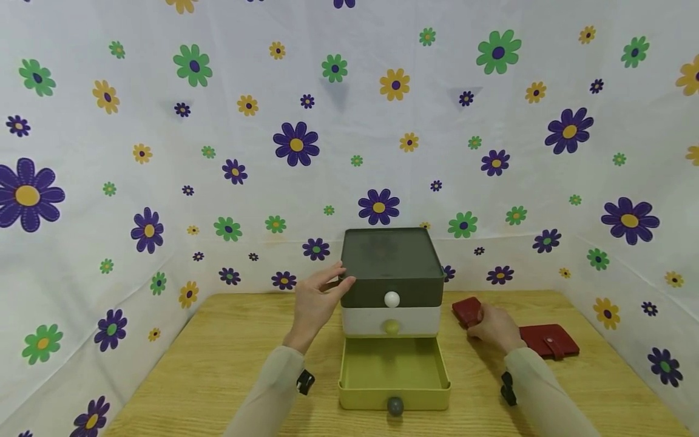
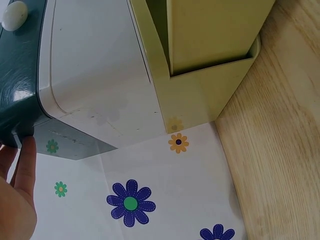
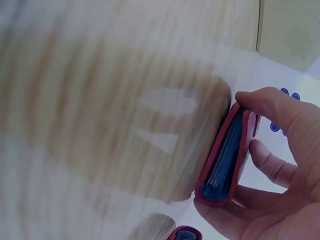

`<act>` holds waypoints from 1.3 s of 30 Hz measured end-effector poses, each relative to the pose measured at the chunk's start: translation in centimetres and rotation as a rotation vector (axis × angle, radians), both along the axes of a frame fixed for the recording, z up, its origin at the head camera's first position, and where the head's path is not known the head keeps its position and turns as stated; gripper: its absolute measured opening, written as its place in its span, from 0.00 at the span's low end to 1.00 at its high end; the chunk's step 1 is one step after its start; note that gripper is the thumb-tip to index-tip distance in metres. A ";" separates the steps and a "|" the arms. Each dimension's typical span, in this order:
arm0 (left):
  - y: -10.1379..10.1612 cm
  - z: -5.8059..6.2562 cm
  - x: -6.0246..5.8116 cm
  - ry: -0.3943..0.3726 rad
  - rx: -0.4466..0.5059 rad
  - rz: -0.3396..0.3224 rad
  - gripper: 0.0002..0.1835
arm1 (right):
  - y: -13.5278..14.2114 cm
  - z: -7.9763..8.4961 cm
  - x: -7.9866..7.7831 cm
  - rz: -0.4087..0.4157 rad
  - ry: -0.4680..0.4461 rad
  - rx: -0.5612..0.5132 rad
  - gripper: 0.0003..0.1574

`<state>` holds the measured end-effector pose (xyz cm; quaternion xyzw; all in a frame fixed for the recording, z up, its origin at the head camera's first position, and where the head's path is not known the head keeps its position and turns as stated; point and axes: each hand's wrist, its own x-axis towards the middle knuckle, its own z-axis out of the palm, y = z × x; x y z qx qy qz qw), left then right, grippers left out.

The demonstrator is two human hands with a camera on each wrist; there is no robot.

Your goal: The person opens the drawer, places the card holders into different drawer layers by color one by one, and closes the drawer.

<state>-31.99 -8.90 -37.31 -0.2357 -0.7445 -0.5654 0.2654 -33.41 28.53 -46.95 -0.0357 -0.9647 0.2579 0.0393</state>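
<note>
My right hand [image 1: 496, 328] grips a small red card holder [image 1: 467, 311] by its edges at the right of a stacked drawer box [image 1: 390, 252]. In the right wrist view, the held card holder [image 3: 216, 162] shows blue inner sleeves, with thumb and fingers on opposite sides. A second red card holder [image 1: 548, 341] with a snap strap lies on the table, partly behind the right wrist. My left hand [image 1: 317, 300] touches the left side of the box's dark green top tier, fingers nearly straight. The yellow-green bottom drawer [image 1: 394, 397] is pulled out, and nothing lies inside it.
Above the bottom drawer sit a white middle tier [image 1: 360, 321] with a yellow-green knob and the dark green tier with a white knob [image 1: 391, 299]. Everything stands on a wood-grain table [image 1: 235, 352]. A flower-printed white cloth [image 1: 349, 121] hangs behind and at both sides.
</note>
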 end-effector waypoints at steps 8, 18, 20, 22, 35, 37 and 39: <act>-0.2 0.0 -0.1 0.054 -0.010 0.018 0.16 | 0.0 0.3 0.1 0.018 0.006 -0.028 0.21; -0.1 0.0 0.3 0.037 -0.013 0.005 0.17 | 0.3 0.5 1.5 0.069 0.048 -0.051 0.21; -0.1 0.0 0.4 0.036 -0.012 0.007 0.17 | 0.4 0.7 1.9 0.083 0.052 -0.054 0.22; -0.1 0.1 0.5 0.041 -0.013 0.009 0.16 | 0.5 0.7 2.2 0.097 0.056 -0.061 0.22; -0.1 0.4 0.3 0.088 -0.035 0.026 0.16 | 1.1 2.8 4.1 0.206 0.101 -0.151 0.21; 0.0 0.2 0.3 0.079 -0.034 0.022 0.16 | 1.4 2.9 4.2 0.235 0.106 -0.181 0.20; 0.0 0.1 0.2 0.071 -0.032 0.021 0.16 | 1.8 2.9 4.3 0.271 0.098 -0.218 0.20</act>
